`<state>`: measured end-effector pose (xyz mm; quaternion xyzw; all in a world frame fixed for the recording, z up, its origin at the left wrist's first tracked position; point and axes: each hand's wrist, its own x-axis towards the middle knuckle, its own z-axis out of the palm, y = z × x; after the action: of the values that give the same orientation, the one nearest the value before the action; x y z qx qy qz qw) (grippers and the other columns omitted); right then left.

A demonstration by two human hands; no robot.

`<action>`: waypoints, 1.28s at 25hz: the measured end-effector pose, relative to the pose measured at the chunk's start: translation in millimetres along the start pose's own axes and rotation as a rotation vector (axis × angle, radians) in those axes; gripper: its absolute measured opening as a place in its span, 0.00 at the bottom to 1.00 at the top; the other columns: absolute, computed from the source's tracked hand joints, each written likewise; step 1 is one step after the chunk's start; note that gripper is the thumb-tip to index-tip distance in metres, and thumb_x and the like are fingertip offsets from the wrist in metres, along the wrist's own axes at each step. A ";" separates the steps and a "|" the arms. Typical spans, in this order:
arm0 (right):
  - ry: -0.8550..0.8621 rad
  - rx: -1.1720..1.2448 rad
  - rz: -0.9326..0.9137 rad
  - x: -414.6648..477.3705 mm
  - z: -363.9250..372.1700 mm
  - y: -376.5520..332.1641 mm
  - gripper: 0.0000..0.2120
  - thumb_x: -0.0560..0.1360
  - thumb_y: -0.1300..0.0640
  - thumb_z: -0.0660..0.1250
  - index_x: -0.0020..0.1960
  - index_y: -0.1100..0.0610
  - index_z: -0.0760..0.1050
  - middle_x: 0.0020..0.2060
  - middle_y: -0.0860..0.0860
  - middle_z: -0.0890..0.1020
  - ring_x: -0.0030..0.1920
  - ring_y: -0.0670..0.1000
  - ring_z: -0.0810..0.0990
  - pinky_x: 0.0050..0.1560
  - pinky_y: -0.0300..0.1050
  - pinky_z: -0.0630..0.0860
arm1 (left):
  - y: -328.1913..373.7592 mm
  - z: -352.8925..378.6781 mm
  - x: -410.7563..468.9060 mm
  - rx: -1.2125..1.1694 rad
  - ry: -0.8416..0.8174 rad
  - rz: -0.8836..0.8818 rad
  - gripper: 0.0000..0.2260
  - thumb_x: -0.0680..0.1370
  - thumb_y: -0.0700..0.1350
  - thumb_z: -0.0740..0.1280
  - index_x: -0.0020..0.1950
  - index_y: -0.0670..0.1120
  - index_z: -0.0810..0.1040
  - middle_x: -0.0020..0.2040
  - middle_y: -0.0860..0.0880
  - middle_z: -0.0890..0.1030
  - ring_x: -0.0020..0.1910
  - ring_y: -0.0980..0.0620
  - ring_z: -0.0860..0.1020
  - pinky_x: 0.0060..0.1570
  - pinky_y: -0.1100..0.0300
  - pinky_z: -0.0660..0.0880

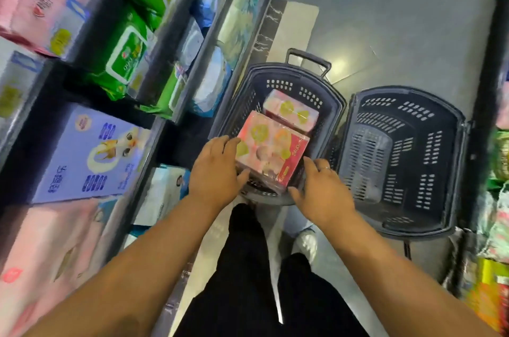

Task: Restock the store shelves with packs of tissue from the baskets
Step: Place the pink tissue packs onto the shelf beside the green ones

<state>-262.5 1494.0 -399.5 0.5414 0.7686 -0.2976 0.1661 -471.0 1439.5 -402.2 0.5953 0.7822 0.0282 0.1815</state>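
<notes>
Pink tissue pack (271,149): lies at the near end of the left basket (334,99), squarely between the two hands and tilted, with its red side facing right.
Second pack (292,112): just behind it, deeper in the same basket.
Left hand (217,171): on the pack's left edge, fingers curled over the top and thumb tucked at the near corner, grasping it.
Right hand (322,185): at the red side, fingers fairly straight and released; they seem to touch the wrap, though motion blur leaves this unsure.
Long axis: appears to run hand to hand, so a two-sided squeeze suits the lift.
Empty basket (440,116): beside it, to the right.
Shelves (165,105): to the left, nearer the left hand.
</notes>
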 end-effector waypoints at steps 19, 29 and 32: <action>0.020 0.865 0.737 277.7 227.9 48.9 0.63 0.61 0.45 0.81 0.77 0.56 0.39 0.63 0.52 0.74 0.62 0.56 0.74 0.58 0.52 0.74 | -122.1 281.6 240.6 -0.539 -0.450 -0.305 0.43 0.64 0.51 0.78 0.73 0.47 0.60 0.63 0.51 0.72 0.62 0.51 0.72 0.61 0.54 0.71; 0.203 1.020 0.681 232.2 178.8 27.8 0.53 0.58 0.51 0.83 0.72 0.49 0.53 0.56 0.44 0.76 0.54 0.49 0.77 0.55 0.46 0.73 | -109.1 227.2 214.7 -0.630 -0.394 -0.404 0.39 0.58 0.52 0.76 0.66 0.52 0.65 0.56 0.50 0.77 0.47 0.51 0.80 0.41 0.53 0.80; 0.217 0.989 0.620 200.6 130.7 9.7 0.51 0.58 0.52 0.83 0.71 0.48 0.55 0.54 0.43 0.76 0.53 0.49 0.77 0.54 0.46 0.73 | -100.9 169.8 190.4 -0.693 -0.286 -0.428 0.40 0.62 0.50 0.78 0.69 0.56 0.60 0.61 0.53 0.72 0.59 0.51 0.75 0.60 0.50 0.74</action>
<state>-334.1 1560.1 -618.4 0.7811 0.3572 -0.5010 -0.1062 -553.0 1560.3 -634.5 0.3215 0.7993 0.1681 0.4790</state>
